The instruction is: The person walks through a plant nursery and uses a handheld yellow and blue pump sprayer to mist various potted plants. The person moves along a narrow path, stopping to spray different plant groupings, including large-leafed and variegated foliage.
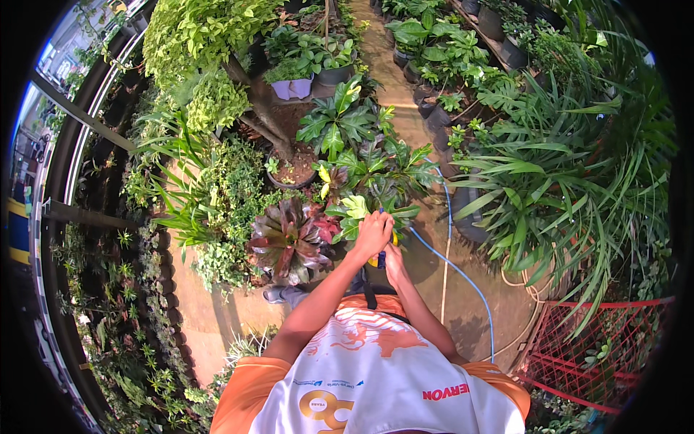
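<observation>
Between the potted plants, left hand (373,233) closed round the blue hose (463,273) nozzle (yellow bit below it), right hand (395,262) cupped just under, grip unclear; best keep the nozzle low over the green-leaved plant (369,181), hose slack.

Bearing surface: a bare, tan-brown earthen ground path (405,101) running between rows of plants. Directly on it stand dark round plastic pots (434,116) along both edges, a lavender plastic pot (290,88) of green foliage, and a round earth-filled pot (293,173) at a tree trunk. A thin blue flexible hose (463,275) and a pale yellowish hose (444,275) lie across the ground. A red wire-mesh crate (593,354) sits at the right.
</observation>
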A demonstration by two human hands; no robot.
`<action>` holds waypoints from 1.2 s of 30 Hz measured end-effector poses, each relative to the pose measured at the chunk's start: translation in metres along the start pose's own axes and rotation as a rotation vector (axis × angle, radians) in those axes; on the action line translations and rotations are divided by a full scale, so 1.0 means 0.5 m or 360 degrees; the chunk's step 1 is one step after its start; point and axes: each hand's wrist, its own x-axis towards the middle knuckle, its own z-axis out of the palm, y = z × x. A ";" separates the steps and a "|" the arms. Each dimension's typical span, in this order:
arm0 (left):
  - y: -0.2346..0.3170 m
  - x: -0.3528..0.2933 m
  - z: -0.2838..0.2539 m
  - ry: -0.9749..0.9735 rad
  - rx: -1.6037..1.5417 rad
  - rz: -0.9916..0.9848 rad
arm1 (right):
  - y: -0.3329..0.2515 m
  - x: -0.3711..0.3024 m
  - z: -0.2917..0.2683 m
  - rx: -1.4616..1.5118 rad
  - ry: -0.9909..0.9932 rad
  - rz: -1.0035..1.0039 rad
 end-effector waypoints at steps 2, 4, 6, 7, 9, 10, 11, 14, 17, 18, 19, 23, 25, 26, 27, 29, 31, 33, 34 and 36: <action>-0.003 -0.003 0.008 -0.0039 0.0024 0.0002 | -0.001 -0.007 -0.003 0.0019 0.0008 0.0033; -0.008 -0.007 0.014 -0.0065 0.0010 0.0010 | 0.003 -0.012 -0.007 0.0045 0.0012 0.0062; -0.014 -0.011 0.020 -0.0091 0.0006 0.0005 | 0.013 -0.011 -0.012 0.0079 0.0012 0.0085; -0.016 -0.013 0.020 -0.0106 0.0010 -0.0006 | 0.014 -0.014 -0.012 0.0064 0.0014 0.0086; -0.020 -0.019 0.021 -0.0115 0.0008 -0.0016 | 0.016 -0.020 -0.011 0.0033 0.0017 0.0089; -0.021 -0.022 0.021 -0.0109 0.0002 -0.0015 | 0.018 -0.023 -0.011 0.0034 0.0014 0.0087; -0.023 -0.024 0.021 -0.0102 -0.0004 -0.0014 | 0.019 -0.027 -0.012 0.0034 0.0011 0.0085; -0.026 -0.040 0.026 -0.0140 0.0016 -0.0035 | 0.028 -0.034 -0.015 0.0023 0.0023 0.0076; -0.027 -0.043 0.029 -0.0135 0.0053 -0.0034 | 0.017 -0.049 -0.005 0.0063 0.0039 0.0105; -0.030 -0.041 0.026 -0.0112 0.0069 -0.0018 | 0.010 -0.054 0.002 0.0085 0.0043 0.0122; -0.031 -0.047 0.030 -0.0102 0.0074 -0.0008 | 0.016 -0.057 -0.001 0.0085 0.0062 0.0133; -0.029 -0.054 0.038 -0.0130 0.0036 0.0002 | 0.024 -0.047 -0.014 0.0037 0.0095 0.0143; -0.027 -0.051 0.038 -0.0134 0.0032 -0.0003 | 0.037 -0.053 -0.015 0.0032 0.0163 0.0167; -0.026 -0.049 0.039 -0.0119 0.0034 -0.0011 | 0.037 -0.048 -0.017 0.0042 0.0163 0.0154; -0.024 -0.048 0.040 -0.0103 0.0035 -0.0020 | 0.035 -0.040 -0.020 0.0051 0.0161 0.0141; -0.030 -0.051 0.042 -0.0103 0.0018 -0.0033 | 0.024 -0.031 -0.011 0.0053 0.0108 0.0114; -0.040 -0.043 0.035 -0.0106 0.0028 -0.0064 | 0.020 -0.031 -0.005 0.0017 0.0078 0.0102; -0.035 -0.037 0.018 -0.0075 0.0015 -0.0055 | 0.016 -0.021 -0.004 -0.0046 0.0019 0.0064; -0.029 -0.040 0.012 -0.0045 0.0041 -0.0079 | 0.013 -0.023 -0.002 -0.0047 0.0016 0.0080; -0.033 -0.034 0.015 -0.0029 0.0058 -0.0130 | 0.016 -0.009 -0.007 -0.0058 -0.0030 0.0053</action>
